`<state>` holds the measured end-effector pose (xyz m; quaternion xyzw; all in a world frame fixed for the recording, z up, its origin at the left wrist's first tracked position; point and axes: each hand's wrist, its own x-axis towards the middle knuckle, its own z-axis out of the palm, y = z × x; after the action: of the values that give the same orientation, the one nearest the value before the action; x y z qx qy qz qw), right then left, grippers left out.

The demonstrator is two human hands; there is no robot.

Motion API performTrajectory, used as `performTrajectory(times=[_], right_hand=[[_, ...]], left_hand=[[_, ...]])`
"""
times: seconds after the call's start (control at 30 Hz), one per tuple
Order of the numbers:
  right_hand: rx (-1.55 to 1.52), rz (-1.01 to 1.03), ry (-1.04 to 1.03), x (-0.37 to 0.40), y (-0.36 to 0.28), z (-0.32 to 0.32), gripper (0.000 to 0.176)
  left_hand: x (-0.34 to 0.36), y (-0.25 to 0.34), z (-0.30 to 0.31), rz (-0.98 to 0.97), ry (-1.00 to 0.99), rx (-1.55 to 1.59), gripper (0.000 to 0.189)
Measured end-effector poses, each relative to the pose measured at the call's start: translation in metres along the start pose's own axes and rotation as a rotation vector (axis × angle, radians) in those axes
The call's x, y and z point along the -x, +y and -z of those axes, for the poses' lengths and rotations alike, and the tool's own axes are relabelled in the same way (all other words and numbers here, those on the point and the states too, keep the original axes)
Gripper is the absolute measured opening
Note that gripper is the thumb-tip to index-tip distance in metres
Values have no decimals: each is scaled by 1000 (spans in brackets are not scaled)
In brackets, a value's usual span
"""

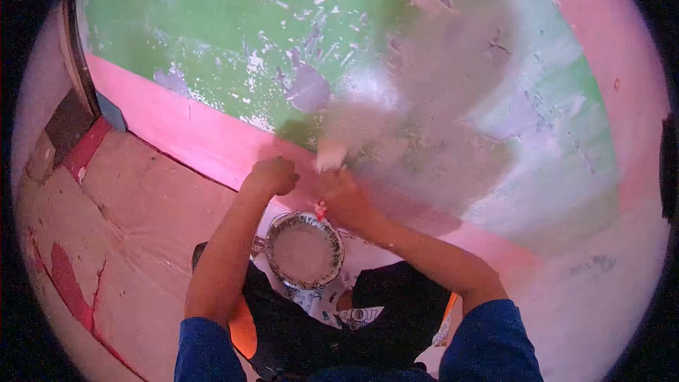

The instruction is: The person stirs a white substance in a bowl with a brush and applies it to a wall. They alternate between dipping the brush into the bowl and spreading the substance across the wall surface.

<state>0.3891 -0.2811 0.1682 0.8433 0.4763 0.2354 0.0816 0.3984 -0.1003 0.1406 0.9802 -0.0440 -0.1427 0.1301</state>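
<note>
My right hand [341, 191] is closed around a putty knife, whose pale blade [329, 155] points up at the wall and looks blurred. A red bit [320, 209] shows just below that hand. Beside it, to the left, my left hand [275, 175] is curled into a fist in front of the pink band; whatever its fingers hold is hidden. Below both hands stands a round bucket [338, 263] with a smeared rim, holding greyish paste [303, 249]. Before me, the green wall [212, 7] has chipped white spots and grey patches [309, 88].
Pink paint [170, 95] runs along the wall's foot. A brown covering with red torn strips lies over the floor [155, 205] at left. A dark-edged frame [78, 49] stands at the far left. Printed white sheeting [311, 301] lies under the bucket, between my legs.
</note>
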Motion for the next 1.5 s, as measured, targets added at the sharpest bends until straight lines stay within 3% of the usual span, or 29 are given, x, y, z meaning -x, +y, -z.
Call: performTrajectory(times=[0.03,0.07,0.13,0.2,0.23,0.3,0.33,0.4,0.47,0.5,0.53,0.6,0.63,0.7,0.77,0.83,0.9,0.93,1.0,1.07,1.1,1.17,1.2,1.27,1.33,1.4,1.43,1.5], right_hand=[[-227,-63,-232,7,-9,-3,27],[-229,-73,-236,12,-2,-3,27],[-529,-255,-179,15,30,16,18],[-691,-479,295,11,60,53,12],[-584,-378,490,14,73,76,11],[-398,-239,683,15,85,128,14],[-402,-247,679,21,84,118,14],[-37,-663,681,48,79,78,21],[247,-248,374,58,45,29,31],[85,-104,342,63,35,-2,39],[-57,-124,308,75,21,-35,38],[-216,-138,179,75,6,-35,25],[-198,-175,177,73,12,-18,25],[-644,-408,-91,55,44,38,19],[-736,-381,399,56,93,76,9],[-397,-251,772,62,117,132,7],[-323,-321,984,73,131,168,5],[-333,-320,984,76,127,161,5],[256,-666,754,98,112,125,7],[14,-552,686,127,90,33,13],[161,-464,423,143,72,4,15],[-148,-320,345,154,51,-6,19],[-145,-320,348,155,54,-1,19],[-568,-315,-32,163,70,18,11],[-652,-287,87,165,114,47,8],[-782,-387,309,156,157,112,12],[-441,-401,298,144,163,161,9],[-303,-348,546,138,169,210,8]], left_hand=[[-1,0,-4,-12,-7,-4,36],[-2,-2,-8,-41,21,-19,36],[4,-3,-8,-64,37,-31,36],[23,3,2,-18,73,3,34],[18,-3,-4,-19,61,2,34],[8,-16,-19,-132,82,-49,33],[3,-18,-21,-134,73,-50,33],[-3,-18,-21,-171,49,-81,34],[-13,-16,-25,-184,42,-87,34],[-17,-14,-25,-194,33,-86,35],[-18,-13,-23,-211,41,-102,35],[-14,-10,-24,-339,102,-88,35],[-12,-10,-23,-353,94,-59,35],[-3,-2,-16,-350,50,-14,35],[6,9,-8,-347,19,-14,35],[12,12,-5,-328,-59,42,36],[14,14,-6,-358,-63,68,37],[13,14,-8,-341,-69,85,37],[6,13,-18,-318,-72,93,38],[-7,7,-32,-408,38,28,38],[-6,11,-27,-405,44,17,38],[-3,29,-16,-409,-40,29,37],[0,37,-12,-363,-45,29,37],[-5,43,-14,-383,-47,40,37],[-10,53,-16,-411,-52,48,37],[-14,58,-18,-490,-50,-45,38],[-24,57,-25,-488,-47,-47,38],[-46,55,-43,-508,-69,-83,36]])
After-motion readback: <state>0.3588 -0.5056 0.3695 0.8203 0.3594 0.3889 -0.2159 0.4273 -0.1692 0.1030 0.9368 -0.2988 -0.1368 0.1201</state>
